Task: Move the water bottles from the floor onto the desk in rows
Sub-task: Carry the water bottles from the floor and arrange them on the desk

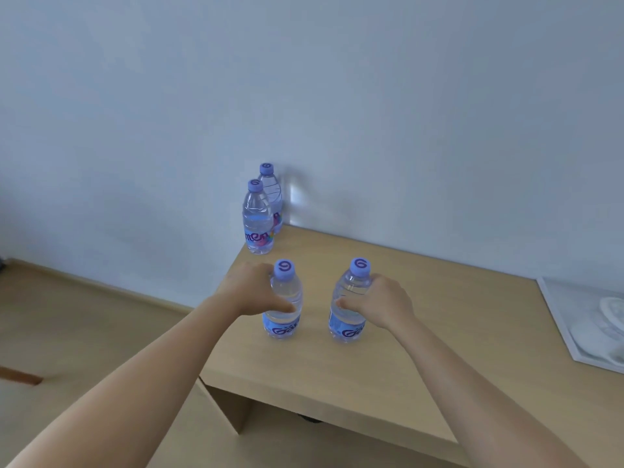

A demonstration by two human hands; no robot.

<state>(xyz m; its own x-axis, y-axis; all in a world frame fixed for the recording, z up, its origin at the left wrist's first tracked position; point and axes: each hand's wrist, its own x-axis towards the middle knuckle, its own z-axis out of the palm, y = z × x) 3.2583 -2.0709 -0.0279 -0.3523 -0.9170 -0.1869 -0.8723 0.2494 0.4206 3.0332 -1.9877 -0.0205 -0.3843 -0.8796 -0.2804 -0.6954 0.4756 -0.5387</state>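
A light wooden desk (405,298) stands against a plain pale wall (304,79), its left end cut off over a tan floor (84,315) that runs away toward nine o'clock, where a low skirting board meets the wall. Four clear water bottles with purple caps and blue labels stand upright on the desk. The rear bottle (271,190) sits in the corner at twelve o'clock, close against the wall, and the second bottle (257,221) stands just in front of it, partly overlapping it in this view. Nearer the front, the left hand (251,288) is wrapped round the left front bottle (283,302), thumb across its body above the label; the right hand (381,304) is clasped round the right front bottle (349,305) in the same way. These two stand side by side, apart from each other, both bases on the desktop. At three o'clock a white flat tray-like object (580,319) lies at the desk's right edge, its contents too blurred to tell.
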